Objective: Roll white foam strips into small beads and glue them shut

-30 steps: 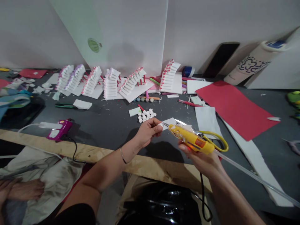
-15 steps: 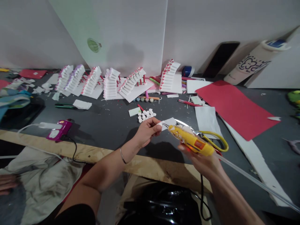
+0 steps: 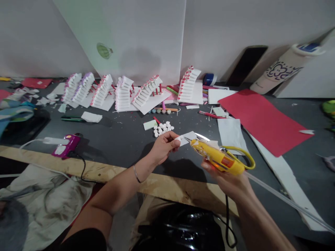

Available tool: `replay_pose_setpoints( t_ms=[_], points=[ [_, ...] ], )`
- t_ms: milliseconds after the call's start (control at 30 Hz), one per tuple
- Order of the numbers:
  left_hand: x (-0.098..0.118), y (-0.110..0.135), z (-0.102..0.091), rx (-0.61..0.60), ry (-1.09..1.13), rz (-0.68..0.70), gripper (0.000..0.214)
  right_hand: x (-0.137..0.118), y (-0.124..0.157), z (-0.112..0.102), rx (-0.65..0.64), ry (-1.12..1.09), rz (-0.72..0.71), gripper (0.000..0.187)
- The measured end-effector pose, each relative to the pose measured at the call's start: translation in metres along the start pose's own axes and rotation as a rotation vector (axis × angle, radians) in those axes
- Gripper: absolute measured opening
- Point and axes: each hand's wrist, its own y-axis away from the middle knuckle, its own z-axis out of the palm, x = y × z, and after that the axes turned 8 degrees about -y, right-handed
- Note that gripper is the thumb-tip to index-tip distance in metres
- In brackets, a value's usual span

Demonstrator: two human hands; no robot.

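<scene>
My left hand (image 3: 163, 146) pinches a small white foam piece (image 3: 178, 138) between thumb and fingertips, held above the dark grey table (image 3: 117, 139). My right hand (image 3: 225, 176) grips a yellow glue gun (image 3: 216, 157), its nozzle pointing left and a short gap from the white piece. A clear glue stick (image 3: 282, 198) trails from the gun's back to the right. A heap of small white foam discs (image 3: 162, 128) lies just beyond my left hand. Yellow-handled scissors (image 3: 235, 153) rest on the table behind the gun.
Several white foam staircase models (image 3: 123, 92) line the back by the wall. A red sheet (image 3: 261, 118) and white sheets (image 3: 231, 132) lie to the right. A pink glue gun (image 3: 66, 144) sits at left near the wooden table edge (image 3: 104, 169). Markers (image 3: 167, 108) are scattered mid-table.
The glue gun's nozzle has drawn slightly away to the right from the white piece. A hand at the lower left has slid out of view.
</scene>
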Motion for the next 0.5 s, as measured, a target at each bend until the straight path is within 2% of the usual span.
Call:
replay_pose_setpoints(
  t_ms=[167, 367, 500],
  points=[
    [-0.0004, 0.0002, 0.0000, -0.026, 0.009, 0.004, 0.050, -0.0110, 0.0035, 0.0052, -0.053, 0.096, -0.053, 0.030],
    [-0.0003, 0.0012, -0.0005, -0.033, 0.014, 0.009, 0.049, -0.0071, 0.0024, 0.0025, -0.043, 0.157, -0.082, 0.027],
    [-0.0001, 0.0014, -0.0011, -0.028, -0.003, 0.008, 0.051, -0.0074, 0.0023, -0.0001, -0.103, 0.320, -0.111, 0.024]
  ],
)
